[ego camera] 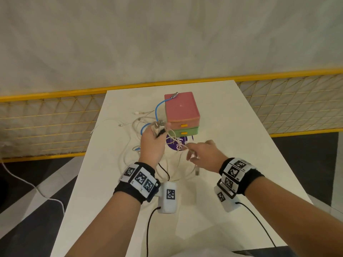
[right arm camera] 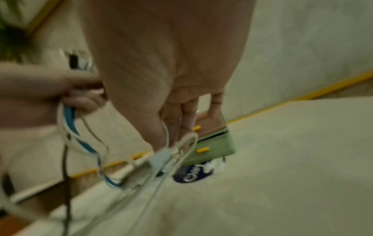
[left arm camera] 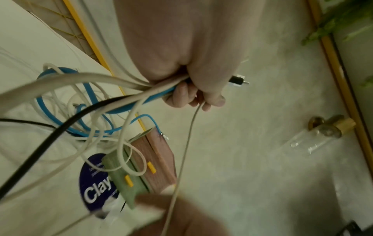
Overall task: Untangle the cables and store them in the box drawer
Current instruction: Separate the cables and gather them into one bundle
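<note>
While the left hand [ego camera: 153, 140] grips a bunch of cables [left arm camera: 113, 89] (white, blue, black) in a fist above the table [ego camera: 241, 145], the right hand [ego camera: 203, 154] pinches one white cable [ego camera: 178, 143] running from that bunch. Loose loops trail on the table left of the box [ego camera: 181, 113]. Both drawers are closed; a blue cable [ego camera: 159, 106] end rests on top of the box.
</note>
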